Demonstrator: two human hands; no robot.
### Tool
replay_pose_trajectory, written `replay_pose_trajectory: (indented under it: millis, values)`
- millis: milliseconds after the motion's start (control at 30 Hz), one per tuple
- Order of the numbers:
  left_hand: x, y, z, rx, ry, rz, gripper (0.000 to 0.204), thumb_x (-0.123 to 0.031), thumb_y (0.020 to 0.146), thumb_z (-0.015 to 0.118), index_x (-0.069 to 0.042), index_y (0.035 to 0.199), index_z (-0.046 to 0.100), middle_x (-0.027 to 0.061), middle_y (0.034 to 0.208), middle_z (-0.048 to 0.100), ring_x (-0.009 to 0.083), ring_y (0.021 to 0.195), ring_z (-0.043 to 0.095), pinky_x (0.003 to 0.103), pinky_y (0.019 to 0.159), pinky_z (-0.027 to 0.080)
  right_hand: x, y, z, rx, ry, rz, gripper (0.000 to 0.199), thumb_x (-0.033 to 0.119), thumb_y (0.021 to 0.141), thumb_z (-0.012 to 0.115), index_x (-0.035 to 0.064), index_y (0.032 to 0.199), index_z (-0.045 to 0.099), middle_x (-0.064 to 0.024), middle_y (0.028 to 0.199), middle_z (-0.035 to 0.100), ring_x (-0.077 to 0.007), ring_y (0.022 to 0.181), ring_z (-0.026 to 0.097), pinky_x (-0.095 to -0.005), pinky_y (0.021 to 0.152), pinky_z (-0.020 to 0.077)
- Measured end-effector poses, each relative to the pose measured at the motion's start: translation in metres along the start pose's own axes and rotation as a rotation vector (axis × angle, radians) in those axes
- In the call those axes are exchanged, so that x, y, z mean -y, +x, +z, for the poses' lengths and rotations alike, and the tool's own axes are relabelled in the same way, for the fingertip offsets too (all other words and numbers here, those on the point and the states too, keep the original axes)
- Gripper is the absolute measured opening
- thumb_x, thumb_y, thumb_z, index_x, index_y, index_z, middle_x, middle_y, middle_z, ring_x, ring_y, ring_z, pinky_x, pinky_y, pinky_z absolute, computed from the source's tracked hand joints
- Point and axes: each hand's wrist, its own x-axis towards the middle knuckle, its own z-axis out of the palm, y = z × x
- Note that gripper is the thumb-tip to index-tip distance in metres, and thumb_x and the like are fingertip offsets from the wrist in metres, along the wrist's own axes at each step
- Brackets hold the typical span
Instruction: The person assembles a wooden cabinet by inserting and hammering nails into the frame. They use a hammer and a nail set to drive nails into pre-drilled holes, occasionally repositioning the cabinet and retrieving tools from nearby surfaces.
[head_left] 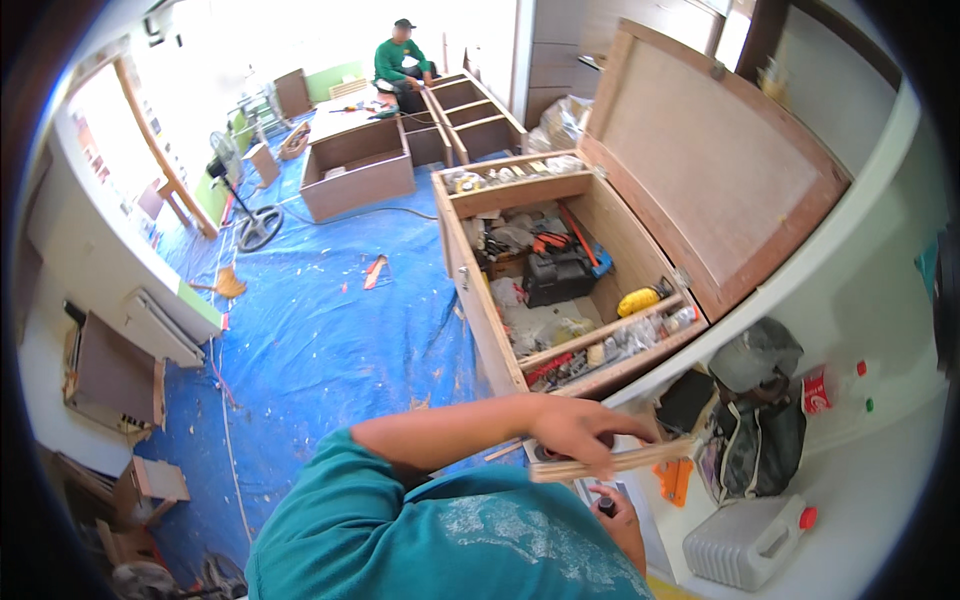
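Observation:
My left hand reaches across my body with its fingers wrapped over a strip of layered wood. Below that strip, my right hand is closed round a short black cylindrical thing; its kind is hard to tell. Right beside the strip lies an orange tool with holes on a pale surface. Just beyond my hands stands a large open wooden chest holding a black toolbox, a yellow tool and a blue-ended, red-handled tool.
The chest's lid leans open at right. A dark bag, plastic bottle and grey jerrycan sit at my right. Blue sheeting covers the floor, with a fan. Another person sits by wooden cabinets.

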Motion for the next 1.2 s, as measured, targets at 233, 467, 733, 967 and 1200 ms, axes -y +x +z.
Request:
replay_pose_trajectory:
  millis: [233,467,733,967,1200]
  values:
    - [0.151,-0.235,0.024,-0.929,-0.065,-0.356,0.086,-0.035,0.084,0.073,-0.009,0.155,0.034,0.0111,0.092,0.066,0.0161,0.081,0.062,0.033,0.069,0.051,-0.033,0.050,0.080,0.102,-0.375,-0.084,0.015,0.015,0.079,0.076,0.0020,0.087,0.074,-0.0065,0.077,0.069,-0.0118,0.071,0.062,-0.0277,0.069,0.0503]
    - [0.354,-0.485,0.198,-1.624,-0.182,-0.748,0.091,-0.050,0.076,0.076,-0.009,0.150,0.042,0.0157,0.103,0.071,0.0240,0.078,0.070,0.036,0.059,0.056,0.001,0.104,0.228,0.295,-0.457,-0.221,0.013,0.010,0.072,0.075,0.0014,0.081,0.072,-0.0059,0.077,0.069,-0.0138,0.076,0.064,-0.0311,0.073,0.0518]
    - [0.348,-0.597,0.376,-2.047,-0.795,-0.795,0.088,-0.045,0.075,0.077,-0.008,0.148,0.045,0.0133,0.094,0.071,0.0207,0.070,0.069,0.035,0.054,0.056,0.127,0.125,0.436,0.514,-0.402,-0.296,0.013,0.013,0.080,0.073,0.0010,0.079,0.069,-0.0048,0.069,0.064,-0.0130,0.064,0.060,-0.0275,0.059,0.0486]
    - [0.361,-0.616,0.449,-2.488,-0.994,-0.512,0.081,-0.046,0.077,0.075,-0.006,0.142,0.049,0.0113,0.093,0.069,0.0218,0.070,0.068,0.037,0.056,0.057,0.223,0.150,0.613,0.732,-0.142,-0.384,0.013,0.008,0.083,0.068,0.0028,0.074,0.060,-0.0028,0.056,0.052,-0.0140,0.044,0.050,-0.0284,0.045,0.0415]
    - [0.354,-0.640,0.470,-2.801,-1.270,0.024,0.034,-0.041,0.084,0.070,-0.011,0.095,0.059,0.0027,0.074,0.060,0.0158,0.056,0.060,0.031,0.047,0.052,0.320,0.191,0.762,1.007,0.655,-0.067,0.018,0.017,0.091,0.060,0.0102,0.077,0.053,0.0022,0.054,0.031,-0.0125,0.047,0.031,-0.0325,0.049,0.0295]
